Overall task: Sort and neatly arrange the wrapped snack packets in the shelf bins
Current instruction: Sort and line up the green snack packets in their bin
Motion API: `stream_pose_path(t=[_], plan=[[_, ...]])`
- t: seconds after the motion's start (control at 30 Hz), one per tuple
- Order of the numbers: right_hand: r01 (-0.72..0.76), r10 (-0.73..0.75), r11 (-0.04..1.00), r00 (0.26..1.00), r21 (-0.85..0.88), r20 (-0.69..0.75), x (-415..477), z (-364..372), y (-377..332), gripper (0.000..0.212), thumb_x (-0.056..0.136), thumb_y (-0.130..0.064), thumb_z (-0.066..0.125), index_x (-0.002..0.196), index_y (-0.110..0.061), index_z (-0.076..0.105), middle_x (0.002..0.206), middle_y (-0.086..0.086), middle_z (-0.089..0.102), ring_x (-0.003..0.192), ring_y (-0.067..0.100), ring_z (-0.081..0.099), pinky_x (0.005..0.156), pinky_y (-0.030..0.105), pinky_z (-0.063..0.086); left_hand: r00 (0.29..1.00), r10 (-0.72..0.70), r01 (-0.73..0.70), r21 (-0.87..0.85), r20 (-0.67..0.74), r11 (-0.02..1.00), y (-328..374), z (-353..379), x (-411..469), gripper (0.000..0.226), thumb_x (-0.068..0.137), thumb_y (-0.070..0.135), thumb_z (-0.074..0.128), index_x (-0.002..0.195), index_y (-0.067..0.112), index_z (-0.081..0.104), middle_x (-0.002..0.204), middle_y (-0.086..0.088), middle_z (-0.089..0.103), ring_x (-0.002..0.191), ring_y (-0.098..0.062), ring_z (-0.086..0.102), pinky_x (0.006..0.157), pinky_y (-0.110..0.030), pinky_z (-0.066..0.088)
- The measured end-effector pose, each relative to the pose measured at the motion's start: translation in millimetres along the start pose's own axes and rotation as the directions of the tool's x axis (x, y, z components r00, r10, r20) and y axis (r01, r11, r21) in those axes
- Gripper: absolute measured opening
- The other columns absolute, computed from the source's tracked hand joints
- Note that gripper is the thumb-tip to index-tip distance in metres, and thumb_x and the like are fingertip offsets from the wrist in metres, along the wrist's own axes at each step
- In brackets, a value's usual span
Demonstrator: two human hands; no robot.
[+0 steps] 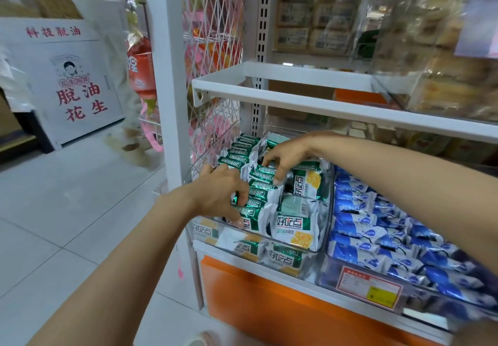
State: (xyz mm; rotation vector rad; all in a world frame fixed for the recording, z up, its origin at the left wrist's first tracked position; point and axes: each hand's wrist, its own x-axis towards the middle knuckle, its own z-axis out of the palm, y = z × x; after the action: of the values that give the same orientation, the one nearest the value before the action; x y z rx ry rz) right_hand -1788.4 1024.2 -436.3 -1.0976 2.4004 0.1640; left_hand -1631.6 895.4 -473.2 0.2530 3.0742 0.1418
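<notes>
Head view: squaring up green packets (258, 193) in clear bin (324, 219)
Gripping near end of the on-edge row with left hand (221, 192), pinching a packet at far end with right hand (285, 157); long axis front to back, lying between both hands, left nearer; roughly eleven upright in two rows, four loose; blue packets (358, 251) alongside, uncounted

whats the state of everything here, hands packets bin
left hand: fingers curled over the near end of the green packet row
right hand: pinches the row's far end
green packet row: standing on edge, pressed together, left side of the clear bin
loose green packets: lying flat or tilted, unsorted, bin's right and front
clear bin: full
blue packets: heaped loosely, right of the clear bin
</notes>
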Motion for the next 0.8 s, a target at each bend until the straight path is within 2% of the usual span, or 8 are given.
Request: stream_pose_path(t=[0.07, 0.13, 0.23, 0.4, 0.47, 0.57, 0.7, 0.8], plan=[[0.009, -0.009, 1.000, 1.000, 0.013, 0.007, -2, -2, -1, 0.066, 0.089, -0.027, 0.062, 0.145, -0.015, 0.031, 0.149, 0.008, 0.034, 0.129, 0.024, 0.041, 0.101, 0.030, 0.031, 1.000, -0.014, 0.014, -0.061, -0.003, 0.998, -2, -2, -3, 0.026, 0.078, 0.047, 0.068, 0.090, 0.026, 0.060, 0.102, 0.005, 0.045, 0.103, -0.012, 0.033, 0.090, -0.034, 0.020], [0.026, -0.026, 0.999, 1.000, 0.038, 0.002, -1, -2, -1, 0.063, 0.090, -0.026, 0.061, 0.145, -0.014, 0.032, 0.143, 0.010, 0.042, 0.108, 0.018, 0.049, 0.088, 0.025, 0.035, 1.000, -0.010, 0.008, -0.065, -0.028, 0.998, -1, -2, -5, 0.023, 0.079, 0.047, 0.066, 0.089, 0.027, 0.060, 0.102, 0.006, 0.044, 0.105, -0.012, 0.033, 0.087, -0.033, 0.019], [0.048, -0.047, 0.998, 0.999, 0.036, -0.015, 0, -3, -2, 0.061, 0.089, -0.024, 0.062, 0.142, -0.015, 0.035, 0.140, 0.013, 0.044, 0.087, 0.011, 0.044, 0.069, 0.021, 0.037, 0.998, 0.002, -0.002, 0.003, -0.063, 1.000, 8, 2, -1, 0.021, 0.077, 0.043, 0.068, 0.085, 0.027, 0.057, 0.108, 0.005, 0.045, 0.108, -0.013, 0.033, 0.089, -0.035, 0.021], [0.041, -0.041, 0.997, 0.999, 0.072, -0.012, 0, 0, 0, 0.062, 0.087, -0.026, 0.066, 0.142, -0.018, 0.038, 0.143, 0.007, 0.043, 0.122, 0.023, 0.046, 0.099, 0.030, 0.032, 0.998, -0.018, 0.017, -0.029, -0.057, 0.999, 8, 3, 5, 0.026, 0.075, 0.042, 0.071, 0.083, 0.027, 0.051, 0.103, 0.006, 0.043, 0.100, -0.012, 0.031, 0.086, -0.034, 0.020], [0.063, -0.059, 0.995, 0.997, 0.080, -0.048, -3, -1, 3, 0.062, 0.084, -0.025, 0.068, 0.140, -0.019, 0.042, 0.137, 0.007, 0.049, 0.121, 0.024, 0.048, 0.101, 0.031, 0.034, 0.999, -0.030, 0.027, -0.082, -0.026, 0.996, 4, 2, 4, 0.030, 0.074, 0.043, 0.071, 0.085, 0.028, 0.048, 0.100, 0.007, 0.044, 0.101, -0.013, 0.035, 0.089, -0.035, 0.023], [0.101, -0.094, 0.994, 0.986, 0.048, -0.138, -13, -7, 13, 0.056, 0.083, -0.025, 0.069, 0.134, -0.022, 0.048, 0.121, 0.001, 0.059, 0.107, 0.018, 0.054, 0.097, 0.032, 0.040, 0.999, -0.047, 0.043, -0.218, -0.011, 0.975, 0, -4, 2, 0.035, 0.074, 0.049, 0.071, 0.092, 0.025, 0.052, 0.103, 0.006, 0.054, 0.102, -0.013, 0.045, 0.088, -0.032, 0.029], [0.088, -0.104, 0.994, 0.946, -0.066, -0.308, -28, -12, 36, 0.050, 0.080, -0.041, 0.069, 0.124, -0.022, 0.056, 0.106, -0.001, 0.063, 0.090, 0.015, 0.059, 0.083, 0.032, 0.050, 0.989, -0.085, 0.039, -0.347, -0.121, 0.937, -3, -9, 10, 0.031, 0.079, 0.043, 0.068, 0.092, 0.017, 0.057, 0.097, 0.002, 0.061, 0.091, -0.014, 0.055, 0.067, -0.017, 0.038], [-0.021, -0.056, 0.973, 0.945, -0.232, -0.322, -39, -6, 45, 0.065, 0.077, -0.054, 0.066, 0.131, -0.022, 0.050, 0.101, 0.004, 0.061, 0.082, 0.012, 0.055, 0.073, 0.026, 0.050, 0.972, -0.115, 0.041, -0.336, -0.205, 0.941, -7, -7, 23, 0.022, 0.084, 0.037, 0.066, 0.095, 0.021, 0.055, 0.104, 0.002, 0.059, 0.096, -0.015, 0.053, 0.070, -0.024, 0.039]])
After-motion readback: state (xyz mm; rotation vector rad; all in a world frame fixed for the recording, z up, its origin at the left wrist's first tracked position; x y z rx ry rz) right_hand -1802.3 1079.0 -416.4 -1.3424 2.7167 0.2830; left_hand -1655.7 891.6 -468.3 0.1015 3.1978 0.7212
